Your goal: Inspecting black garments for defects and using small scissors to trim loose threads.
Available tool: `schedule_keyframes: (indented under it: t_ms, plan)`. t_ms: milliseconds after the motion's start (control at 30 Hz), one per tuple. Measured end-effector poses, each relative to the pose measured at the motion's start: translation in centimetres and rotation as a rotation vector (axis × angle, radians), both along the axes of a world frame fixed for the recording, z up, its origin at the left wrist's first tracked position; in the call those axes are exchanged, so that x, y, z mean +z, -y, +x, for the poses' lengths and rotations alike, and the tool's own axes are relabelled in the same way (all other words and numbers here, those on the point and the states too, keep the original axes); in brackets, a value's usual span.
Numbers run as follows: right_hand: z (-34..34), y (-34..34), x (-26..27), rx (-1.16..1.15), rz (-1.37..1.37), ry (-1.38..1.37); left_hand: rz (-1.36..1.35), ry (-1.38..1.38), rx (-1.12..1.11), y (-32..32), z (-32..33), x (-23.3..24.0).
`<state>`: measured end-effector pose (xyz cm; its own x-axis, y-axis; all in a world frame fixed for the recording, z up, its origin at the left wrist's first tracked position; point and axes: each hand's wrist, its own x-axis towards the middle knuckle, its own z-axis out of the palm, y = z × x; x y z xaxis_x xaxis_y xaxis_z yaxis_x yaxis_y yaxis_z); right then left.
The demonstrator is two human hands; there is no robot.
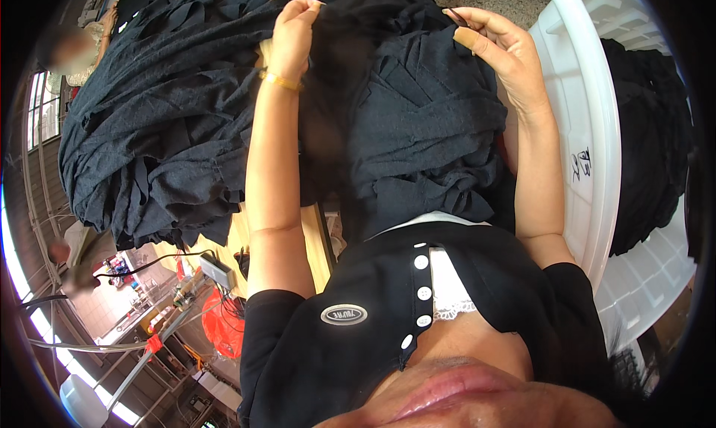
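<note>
My left hand (295,39), with a yellow bangle at the wrist, is raised over dark cloth with thumb and fingertips pinched together. Whether thread or fabric is caught in that pinch is too small to tell. Between thumb and fingers, my right hand (500,50) holds a small dark pointed tool (458,18), possibly tweezers or thread snips. Tan tape wraps the right thumb. A bundle of charcoal knit fabric (430,109) lies on my lap below the hands. To the left, a large heap of the same dark fabric (168,120) covers a wooden table (316,243).
On my right stands a white plastic basket (607,148) with handwriting, and dark cloth (643,148) beyond its rim. A grey power box (217,271) with cables sits at the table edge near a red plastic bag (221,324). Other people (84,53) are at far left.
</note>
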<state>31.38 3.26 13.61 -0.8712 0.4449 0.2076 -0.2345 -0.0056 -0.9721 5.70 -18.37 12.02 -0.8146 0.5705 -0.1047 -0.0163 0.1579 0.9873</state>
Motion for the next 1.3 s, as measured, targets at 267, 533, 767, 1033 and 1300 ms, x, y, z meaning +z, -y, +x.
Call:
schedule_keyframes:
  t_ms: [267,533,767,1033,1300]
  plan:
    - [-0.3,0.3,-1.0,0.023,0.048,0.029,0.372,0.191,0.002,4.0,8.0,7.4]
    - [-0.7,5.3,4.1,0.226,-0.080,0.107,0.724,0.398,-0.066,8.2,11.4,11.6]
    - [-5.5,8.0,-2.0,0.449,-0.146,-0.817,0.699,0.287,0.125,8.0,14.0,11.7]
    - [-2.7,10.4,0.4,0.232,0.102,0.201,1.054,0.954,-0.189,9.0,13.0,10.6]
    - [-3.3,11.3,-0.6,0.192,0.116,0.114,1.107,0.840,-0.251,10.0,13.9,13.8]
